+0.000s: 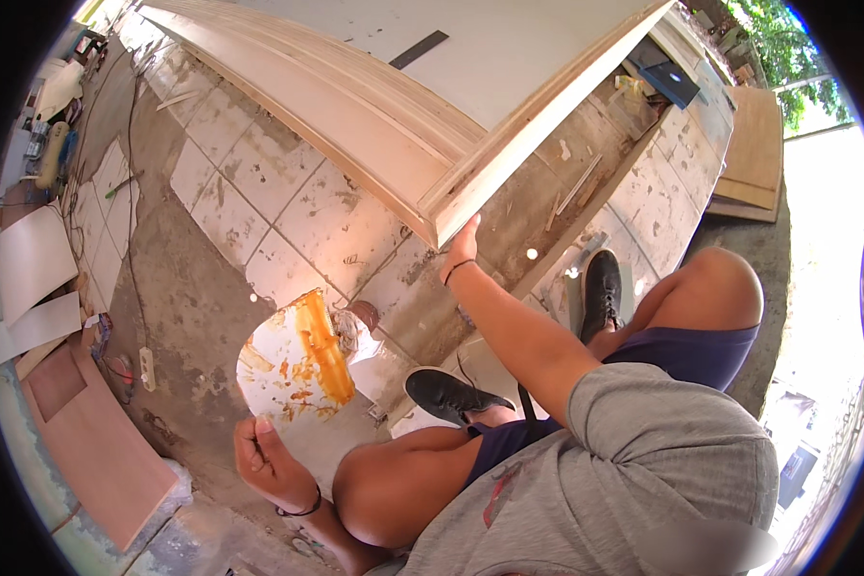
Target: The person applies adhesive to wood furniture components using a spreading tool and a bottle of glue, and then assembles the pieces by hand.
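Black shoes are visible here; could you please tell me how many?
2: the left shoe is left of the right forearm, the right shoe right of it.

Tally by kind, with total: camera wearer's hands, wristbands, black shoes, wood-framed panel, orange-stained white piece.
Hands: 2 (left hand, right hand)
Wristbands: 2 (left wristband, right wristband)
Black shoes: 2 (left shoe, right shoe)
Wood-framed panel: 1
Orange-stained white piece: 1
Total: 8
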{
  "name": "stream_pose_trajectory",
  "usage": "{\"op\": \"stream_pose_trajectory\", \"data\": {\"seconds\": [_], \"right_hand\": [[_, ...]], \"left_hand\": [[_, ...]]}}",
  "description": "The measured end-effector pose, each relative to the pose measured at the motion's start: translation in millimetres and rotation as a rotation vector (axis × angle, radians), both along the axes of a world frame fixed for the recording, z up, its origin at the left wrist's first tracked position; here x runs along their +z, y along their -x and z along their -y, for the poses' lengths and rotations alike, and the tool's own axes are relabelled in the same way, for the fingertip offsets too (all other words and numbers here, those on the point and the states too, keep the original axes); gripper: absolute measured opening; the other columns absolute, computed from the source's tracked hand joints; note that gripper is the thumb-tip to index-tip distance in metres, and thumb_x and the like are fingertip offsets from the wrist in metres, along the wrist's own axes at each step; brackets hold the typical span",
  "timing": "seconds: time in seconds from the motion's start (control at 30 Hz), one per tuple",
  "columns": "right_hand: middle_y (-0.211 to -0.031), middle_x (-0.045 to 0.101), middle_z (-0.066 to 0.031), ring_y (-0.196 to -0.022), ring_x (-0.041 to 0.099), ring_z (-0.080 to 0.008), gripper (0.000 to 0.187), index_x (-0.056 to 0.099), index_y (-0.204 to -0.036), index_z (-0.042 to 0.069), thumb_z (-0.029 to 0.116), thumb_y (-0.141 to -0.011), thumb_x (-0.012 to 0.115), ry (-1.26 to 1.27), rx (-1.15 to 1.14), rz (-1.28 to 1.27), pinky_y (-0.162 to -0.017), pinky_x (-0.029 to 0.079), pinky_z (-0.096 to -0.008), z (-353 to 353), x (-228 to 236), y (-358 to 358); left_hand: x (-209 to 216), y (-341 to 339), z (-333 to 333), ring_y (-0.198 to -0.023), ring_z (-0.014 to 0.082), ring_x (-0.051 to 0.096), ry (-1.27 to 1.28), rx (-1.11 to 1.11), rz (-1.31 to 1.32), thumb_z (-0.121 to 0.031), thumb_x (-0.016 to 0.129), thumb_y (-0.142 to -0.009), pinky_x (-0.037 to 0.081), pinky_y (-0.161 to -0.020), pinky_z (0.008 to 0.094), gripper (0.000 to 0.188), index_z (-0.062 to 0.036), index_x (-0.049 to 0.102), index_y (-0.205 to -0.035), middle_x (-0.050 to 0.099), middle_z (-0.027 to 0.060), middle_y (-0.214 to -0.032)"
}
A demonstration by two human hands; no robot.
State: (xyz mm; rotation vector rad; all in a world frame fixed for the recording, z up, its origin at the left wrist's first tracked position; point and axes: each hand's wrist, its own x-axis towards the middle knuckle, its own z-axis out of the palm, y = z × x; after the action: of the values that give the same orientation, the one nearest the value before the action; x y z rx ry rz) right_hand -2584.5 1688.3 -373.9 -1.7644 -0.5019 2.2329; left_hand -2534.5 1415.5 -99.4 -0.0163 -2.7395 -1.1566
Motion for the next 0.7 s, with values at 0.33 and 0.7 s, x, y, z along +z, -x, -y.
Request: {"op": "stream_pose_trajectory", "data": {"seconds": [0.33,0.7], "right_hand": [[-0.147,0.016,-0.0201,-0.137,0.012,-0.028,0.079,0.014,-0.14,-0.004,0.054,-0.091,0.033,-1.106,-0.032,-0.476,-0.11,0.007,-0.038,31.9,168.7,6.8],[-0.148,-0.002,-0.0264,-0.138,-0.005,-0.0374,0.07,0.005,-0.141,-0.006,0.038,-0.094,0.031,-1.853,0.242,-0.306,-0.11,0.001,-0.0419,-26.8,166.0,-1.4]], "left_hand": [[-8.3,5.5,2.0,-0.064,0.0118,0.039,-0.044,0.068,-0.06,-0.016,0.045,-0.094,0.033,-0.057,0.0255,0.024,0.0025,0.049,-0.08,0.044,0.0045,-0.07],[-7.5,3.1,-0.1,-0.065,0.0116,0.04,0.046,0.177,-0.139,-0.017,0.046,-0.094,0.034,-0.056,0.0265,0.024,0.0036,0.051,-0.082,0.046,0.0045,-0.072]]}}
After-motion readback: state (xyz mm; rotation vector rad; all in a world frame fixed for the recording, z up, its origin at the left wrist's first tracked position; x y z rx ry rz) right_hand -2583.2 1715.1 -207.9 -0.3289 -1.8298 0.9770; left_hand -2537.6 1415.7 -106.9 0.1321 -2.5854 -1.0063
